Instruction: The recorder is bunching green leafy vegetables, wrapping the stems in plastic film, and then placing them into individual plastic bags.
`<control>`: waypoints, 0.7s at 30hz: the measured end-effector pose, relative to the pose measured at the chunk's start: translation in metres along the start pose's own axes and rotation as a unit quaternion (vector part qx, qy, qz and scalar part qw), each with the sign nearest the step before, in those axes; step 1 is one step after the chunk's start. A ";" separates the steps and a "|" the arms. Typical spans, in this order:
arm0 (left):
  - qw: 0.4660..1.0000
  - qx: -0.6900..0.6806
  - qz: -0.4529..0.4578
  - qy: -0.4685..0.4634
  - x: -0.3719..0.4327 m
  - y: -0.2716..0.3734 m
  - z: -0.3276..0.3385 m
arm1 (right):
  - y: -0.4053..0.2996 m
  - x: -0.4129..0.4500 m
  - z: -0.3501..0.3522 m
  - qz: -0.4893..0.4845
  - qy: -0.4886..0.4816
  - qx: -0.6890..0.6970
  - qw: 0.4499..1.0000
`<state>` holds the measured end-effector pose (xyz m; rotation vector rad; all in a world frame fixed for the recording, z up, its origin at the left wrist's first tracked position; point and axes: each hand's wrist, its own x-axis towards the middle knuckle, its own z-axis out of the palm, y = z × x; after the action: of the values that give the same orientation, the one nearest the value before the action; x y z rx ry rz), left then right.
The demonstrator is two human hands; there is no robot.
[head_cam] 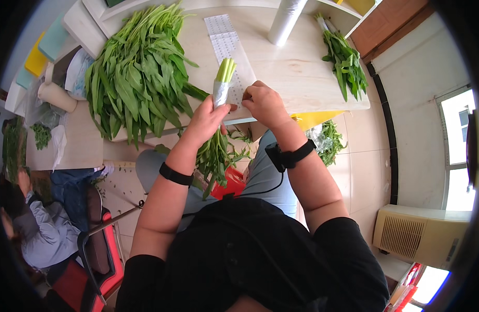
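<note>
My left hand (209,119) grips a bunch of leafy greens (217,158) around its stems, which are wrapped in clear plastic film (220,92). The cut stem ends point away from me and the leaves hang below the table edge. My right hand (261,102) is just right of the bunch, its thumb and fingertips pinched together; whether something thin is between them cannot be told. Beyond both hands lies a printed paper strip (225,43). A large heap of long-leaved greens (140,78) lies to the left. Another bunch (344,62) with wrapped stems rests at the right.
A roll of clear film (286,21) stands at the table's back. Below the edge are a red container (229,183) and more greens in plastic (330,144). At far left another person (48,230) sits by a side table (81,144) near a red-and-black chair (112,249).
</note>
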<state>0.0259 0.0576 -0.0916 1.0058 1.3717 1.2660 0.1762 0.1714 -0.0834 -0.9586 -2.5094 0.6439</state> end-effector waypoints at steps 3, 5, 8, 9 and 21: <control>1.000 -0.007 0.007 0.007 0.001 -0.003 -0.001 | -0.014 0.004 -0.004 -0.011 -0.028 -0.088 0.996; 1.000 -0.009 0.003 0.005 0.000 -0.002 -0.001 | -0.020 0.006 -0.003 -0.009 -0.058 -0.145 0.988; 1.000 -0.013 0.007 0.006 0.002 -0.001 0.001 | -0.026 0.012 -0.004 -0.020 -0.085 -0.219 0.972; 1.000 -0.016 0.009 0.009 0.002 -0.001 0.002 | -0.028 0.015 -0.005 -0.020 -0.100 -0.232 0.967; 1.000 0.006 0.002 0.008 0.003 -0.004 -0.001 | -0.013 0.016 -0.005 -0.003 -0.085 -0.186 0.979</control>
<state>0.0248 0.0599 -0.0961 1.0089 1.3912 1.2719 0.1603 0.1750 -0.0695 -1.0569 -2.8482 0.2637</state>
